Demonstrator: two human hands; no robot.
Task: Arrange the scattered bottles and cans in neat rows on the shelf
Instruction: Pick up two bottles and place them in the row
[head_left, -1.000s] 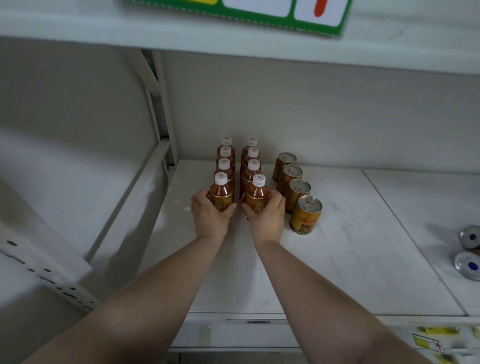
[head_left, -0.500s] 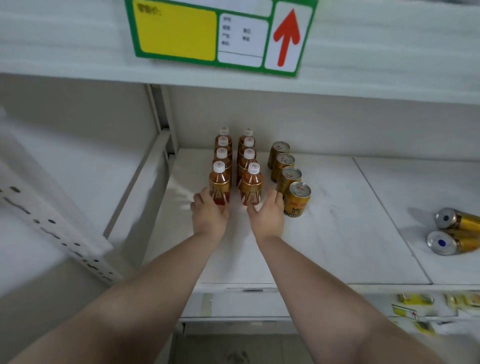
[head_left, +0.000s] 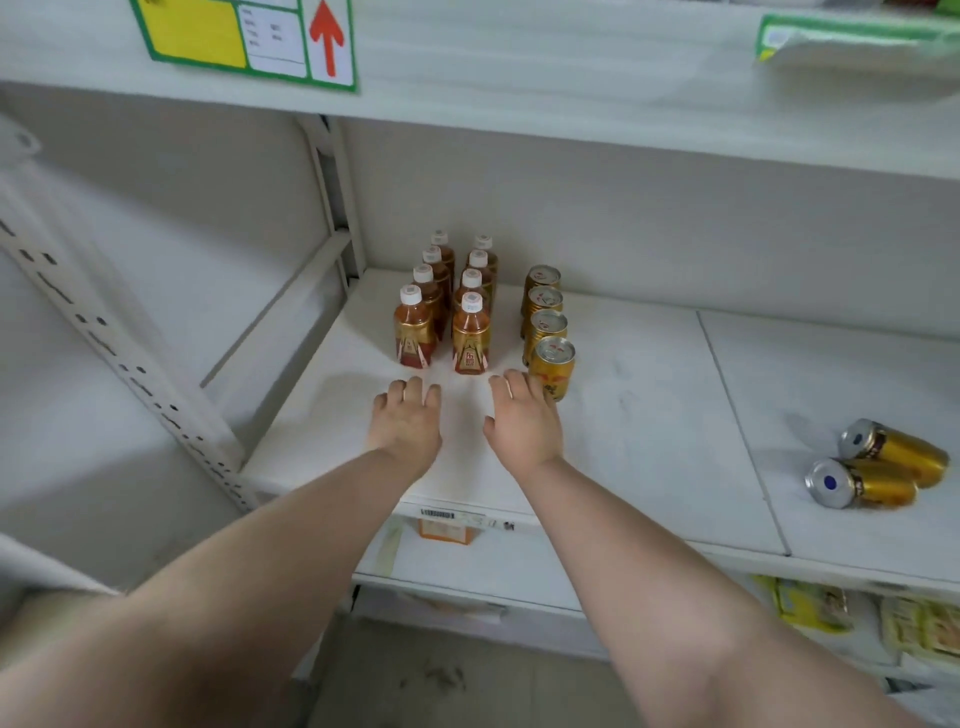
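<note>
Here the bottles (head_left: 470, 338) stand upright in two rows of four, running front to back on the white shelf (head_left: 649, 415), near its left end. Both hands are just in front of the bottles, palms down, and hold nothing. The left hand (head_left: 408, 421) is before the left row, its fingers relaxed and slightly bent, the fingertips close to the front bottle but apart from it. The right hand (head_left: 524, 421) is before the right row with its fingers loosely spread. Its outer fingers reach the foot of the front can (head_left: 555, 366), and it cannot be told whether they touch it. Just to the right of the bottles, four upright cans (head_left: 545, 327) form one row, tops up. Well to the right of the bottles, two lying cans (head_left: 898, 452) rest on their sides, touching each other. Above the bottles, on the edge of the upper shelf (head_left: 623, 104), hangs a green-framed sign (head_left: 249, 36) with a yellow field and a red arrow.
</note>
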